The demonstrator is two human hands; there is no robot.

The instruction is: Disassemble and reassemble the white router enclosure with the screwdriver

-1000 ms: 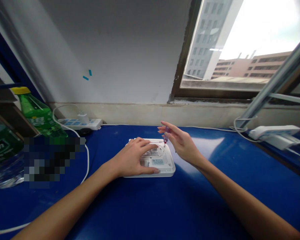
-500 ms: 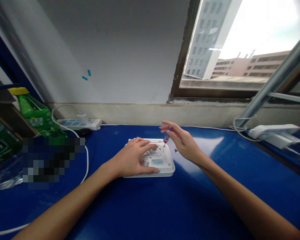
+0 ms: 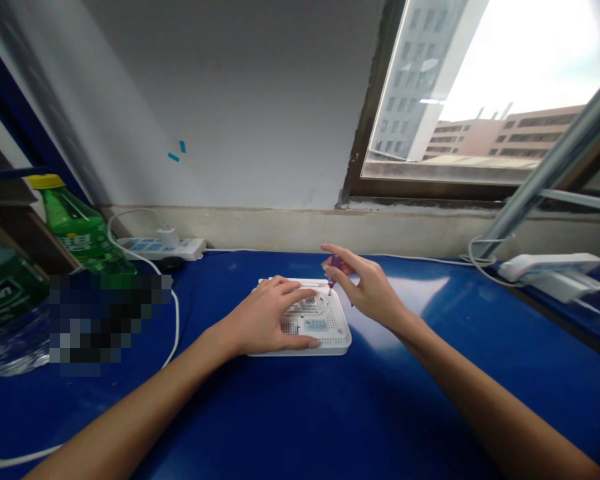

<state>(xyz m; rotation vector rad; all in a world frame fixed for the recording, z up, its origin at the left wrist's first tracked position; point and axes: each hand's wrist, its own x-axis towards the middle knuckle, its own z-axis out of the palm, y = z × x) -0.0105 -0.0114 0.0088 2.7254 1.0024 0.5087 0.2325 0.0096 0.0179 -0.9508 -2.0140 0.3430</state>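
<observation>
A white router lies on the blue tabletop with its vented, labelled face up. My left hand rests across its left part, fingers spread and thumb along the near edge, covering much of it. My right hand pinches a small screwdriver with a purplish handle and red collar between thumb and fingers. Its shaft points down at the router's far right corner, the tip appearing to touch there. A tiny dark item sits just right of the router, mostly hidden by my right hand.
At the left stand a green bottle with a yellow cap and a larger bottle. Behind are a power strip and a white cable. White adapters and a metal pole are at right.
My right hand's fingers have shifted on the screwdriver handle, which seems turned and slightly more upright. The router and my left hand stay in place; the view has moved a little.
</observation>
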